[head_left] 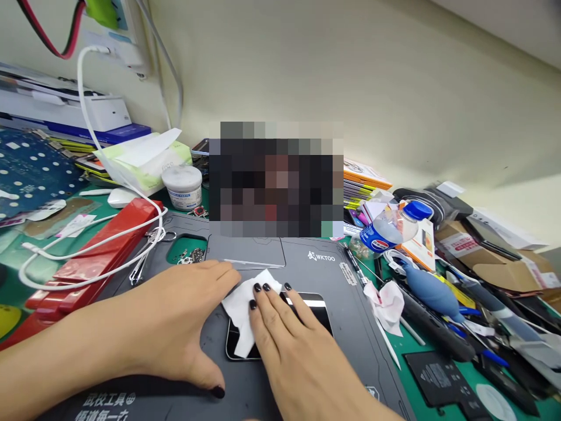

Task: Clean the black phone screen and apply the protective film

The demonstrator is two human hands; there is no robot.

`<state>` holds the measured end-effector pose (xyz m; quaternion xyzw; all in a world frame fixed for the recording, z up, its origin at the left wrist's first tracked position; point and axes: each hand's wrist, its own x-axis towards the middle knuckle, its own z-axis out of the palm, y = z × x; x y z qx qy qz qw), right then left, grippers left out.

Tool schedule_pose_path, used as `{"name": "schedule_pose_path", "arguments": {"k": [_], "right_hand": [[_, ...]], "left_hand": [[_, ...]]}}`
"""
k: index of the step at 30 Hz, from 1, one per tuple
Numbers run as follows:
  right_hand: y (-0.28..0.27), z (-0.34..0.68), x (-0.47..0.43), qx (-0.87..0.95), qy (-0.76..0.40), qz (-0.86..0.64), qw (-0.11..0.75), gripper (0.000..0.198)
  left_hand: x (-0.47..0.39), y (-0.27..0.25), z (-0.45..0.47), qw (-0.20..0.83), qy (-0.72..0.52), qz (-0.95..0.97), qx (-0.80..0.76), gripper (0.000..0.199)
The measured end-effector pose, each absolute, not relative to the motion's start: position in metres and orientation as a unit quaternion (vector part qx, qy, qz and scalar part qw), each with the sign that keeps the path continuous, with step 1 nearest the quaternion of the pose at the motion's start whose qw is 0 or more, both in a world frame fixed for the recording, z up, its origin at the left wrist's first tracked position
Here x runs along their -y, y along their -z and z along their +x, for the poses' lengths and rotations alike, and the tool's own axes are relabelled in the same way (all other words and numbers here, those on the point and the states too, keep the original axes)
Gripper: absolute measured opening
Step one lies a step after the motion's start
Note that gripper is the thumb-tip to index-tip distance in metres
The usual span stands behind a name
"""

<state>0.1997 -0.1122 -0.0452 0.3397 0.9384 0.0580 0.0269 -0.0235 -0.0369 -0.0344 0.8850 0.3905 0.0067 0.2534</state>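
A smartphone [323, 318] with a black glass face lies flat on a grey work mat [346, 351]. Over its left part is spread a crumpled white tissue [243, 307]. My right hand [302, 351] rests palm down on the phone, fingers stretched out flat and their tips pressing on the tissue. To the left, my left hand [175, 321] is held over the mat with its thumb apart from the fingers. Its fingertips reach the tissue's upper left edge; whether they touch it I cannot tell. Part of the phone is hidden under the tissue and right hand.
Left of the mat are a red tool [100, 257], a white cable [65, 286], tweezers [139, 266] and a white jar [183, 190]. A Pepsi bottle [392, 231], a blue air blower [432, 289] and a black battery [438, 377] lie to the right. A blurred patch covers the back.
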Motion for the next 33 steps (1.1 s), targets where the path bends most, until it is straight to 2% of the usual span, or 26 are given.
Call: {"name": "schedule_pose_path", "arguments": {"k": [5,6,8,9,12,13,17,21,24,27,29,33], "right_hand": [[0.046,0.197,0.11,-0.955,-0.033,0.293,-0.005,0.044],[0.045,0.198,0.11,-0.953,-0.02,0.301,0.008,0.047],[0.043,0.203,0.111,-0.939,-0.022,0.341,0.03,0.072],[0.043,0.205,0.113,-0.932,-0.039,0.358,0.037,0.073],[0.048,0.203,0.121,-0.931,-0.098,0.352,0.017,0.046],[0.05,0.199,0.123,-0.935,-0.109,0.336,0.0,0.043],[0.054,0.186,0.122,-0.936,-0.111,0.331,-0.049,0.042],[0.051,0.198,0.125,-0.931,-0.104,0.348,-0.028,0.045],[0.058,0.209,0.137,-0.921,-0.119,0.37,-0.009,0.041],[0.068,0.205,0.139,-0.937,-0.116,0.327,-0.032,0.039],[0.071,0.2,0.133,-0.95,-0.1,0.294,-0.042,0.041],[0.069,0.21,0.132,-0.93,-0.084,0.356,0.02,0.043]], "left_hand": [[0.037,0.031,-0.023,0.265,0.036,0.879,-0.394,0.051],[0.036,0.031,-0.023,0.265,0.04,0.877,-0.398,0.052],[0.036,0.029,-0.022,0.262,0.041,0.874,-0.407,0.055],[0.036,0.028,-0.021,0.259,0.041,0.874,-0.408,0.055],[0.037,0.03,-0.023,0.253,0.039,0.88,-0.401,0.052],[0.037,0.032,-0.024,0.252,0.039,0.88,-0.4,0.049],[0.038,0.05,-0.032,0.257,0.008,0.882,-0.395,0.046],[0.036,0.061,-0.038,0.241,-0.016,0.886,-0.396,0.069],[0.037,0.063,-0.04,0.221,-0.006,0.892,-0.394,0.077],[0.041,0.072,-0.043,0.189,-0.037,0.9,-0.392,0.085],[0.044,0.079,-0.044,0.172,-0.055,0.899,-0.398,0.081],[0.043,0.071,-0.038,0.184,-0.054,0.895,-0.403,0.073]]}}
